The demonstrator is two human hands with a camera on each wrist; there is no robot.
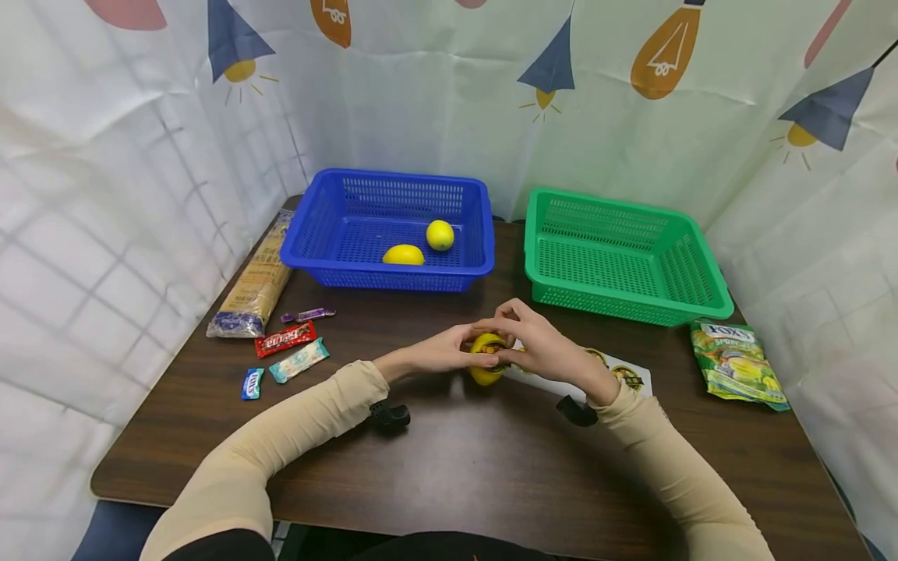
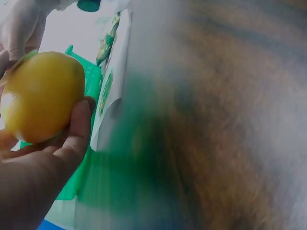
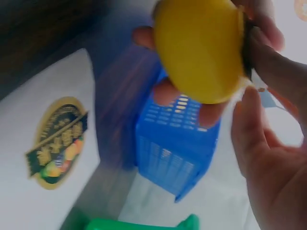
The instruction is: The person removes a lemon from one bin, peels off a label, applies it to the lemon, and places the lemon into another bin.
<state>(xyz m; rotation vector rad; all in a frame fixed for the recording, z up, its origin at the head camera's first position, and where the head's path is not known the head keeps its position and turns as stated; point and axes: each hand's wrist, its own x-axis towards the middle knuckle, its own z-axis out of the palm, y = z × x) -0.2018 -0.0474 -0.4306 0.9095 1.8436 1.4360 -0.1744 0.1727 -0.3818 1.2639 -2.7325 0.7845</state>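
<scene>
Both hands met over the middle of the dark wood-grain bench (image 1: 456, 467), sharing one smooth, glossy, oval yellow lemon (image 1: 487, 358). The left hand (image 1: 449, 352) cupped the fruit from its side, thumb and fingers curled round the rind, so its grip was closed on the lemon. The right hand (image 1: 540, 343) arched over the top, fingertips pinching the fruit from the opposite side. The lemon was just above the bench surface, in front of both baskets.

Behind it stood a blue plastic basket (image 1: 309, 241) with perforated lattice walls, holding two more lemons (image 1: 403, 255) lying apart on its floor. To its right sat a green basket (image 1: 708, 273) of the same rectangular, slotted form. A flat white card (image 1: 634, 379) with a round printed emblem lay under the right wrist.

At the left edge lay a long clear packet of pasta (image 1: 254, 284), with small crinkled candy wrappers (image 1: 285, 338) beside it. A glossy green sweets bag (image 1: 737, 363) lay at the right, near the green basket.
</scene>
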